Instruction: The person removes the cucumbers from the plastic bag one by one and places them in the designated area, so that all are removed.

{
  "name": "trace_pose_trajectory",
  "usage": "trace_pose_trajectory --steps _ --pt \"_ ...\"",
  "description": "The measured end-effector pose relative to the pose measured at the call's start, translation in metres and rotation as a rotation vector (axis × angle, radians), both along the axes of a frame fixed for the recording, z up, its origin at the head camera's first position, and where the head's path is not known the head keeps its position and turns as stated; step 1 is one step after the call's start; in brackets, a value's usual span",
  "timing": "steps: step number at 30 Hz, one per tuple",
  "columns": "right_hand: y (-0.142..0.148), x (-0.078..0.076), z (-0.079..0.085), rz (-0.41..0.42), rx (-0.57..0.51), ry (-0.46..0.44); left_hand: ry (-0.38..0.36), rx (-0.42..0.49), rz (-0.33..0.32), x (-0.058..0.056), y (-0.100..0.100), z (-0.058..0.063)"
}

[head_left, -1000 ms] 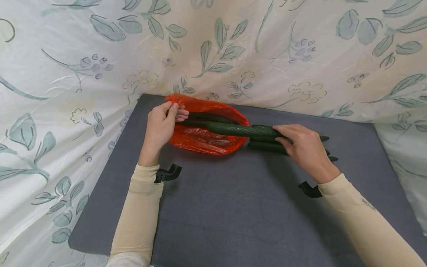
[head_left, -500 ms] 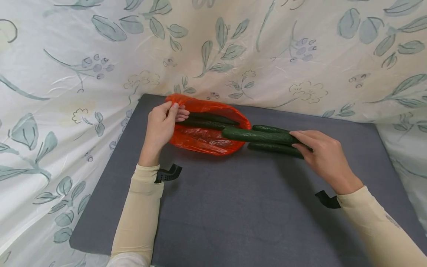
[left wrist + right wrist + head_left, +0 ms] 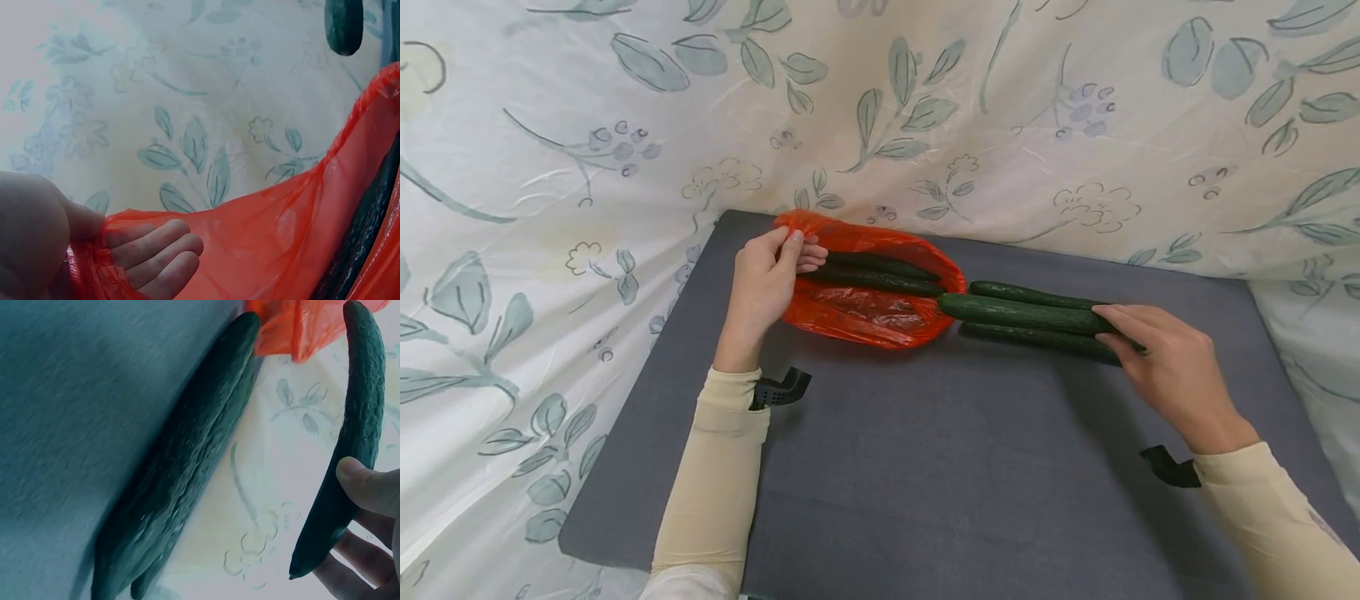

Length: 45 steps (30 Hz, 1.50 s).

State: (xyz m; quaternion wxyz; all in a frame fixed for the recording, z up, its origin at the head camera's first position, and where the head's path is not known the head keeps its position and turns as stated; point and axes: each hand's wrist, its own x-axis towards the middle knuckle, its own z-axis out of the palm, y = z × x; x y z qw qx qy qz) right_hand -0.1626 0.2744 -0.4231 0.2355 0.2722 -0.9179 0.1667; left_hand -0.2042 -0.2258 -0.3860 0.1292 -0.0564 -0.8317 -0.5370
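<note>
My left hand (image 3: 763,283) pinches the gathered rim of a red plastic bag (image 3: 880,335), its other fingers loosely bent in the left wrist view. Inside the bag, which lies with its mouth to the right, are dark green cucumbers (image 3: 887,282). My right hand (image 3: 1176,367) holds a cucumber (image 3: 1018,312) near one end, thumb on one side and fingers on the other. That cucumber's far tip overlaps the bag's mouth in the head view. Beneath it two more cucumbers (image 3: 178,456) lie side by side on the table; the right wrist view shows the held one apart from them.
The grey table (image 3: 925,467) reaches toward me and to both sides. Right behind it hangs a white curtain (image 3: 1037,150) with a leaf print, which also drapes along the left and right edges.
My right hand has moved right and toward me, carrying the cucumber from inside the bag to its mouth. The left hand and the bag have stayed in place.
</note>
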Motion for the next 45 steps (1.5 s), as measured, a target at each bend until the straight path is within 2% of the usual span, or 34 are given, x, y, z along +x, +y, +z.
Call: trace_pose_trajectory --steps 8,25,32,36,45 --pt "0.02 0.011 -0.005 -0.045 0.006 0.019 0.006 -0.002 0.001 0.0 0.001 0.002" --pt "0.033 0.028 -0.031 -0.038 0.038 -0.015 0.001 -0.008 0.013 0.002 0.003 0.006" --pt "0.035 0.029 -0.041 -0.011 0.055 -0.027 0.001 -0.001 0.01 0.002 0.003 0.007" --pt "0.037 0.027 -0.048 0.022 0.054 -0.029 0.0 -0.006 0.013 0.002 0.003 0.007" --pt "0.04 0.022 -0.059 0.042 0.066 -0.054 0.004 -0.008 0.013 0.003 0.001 0.007"
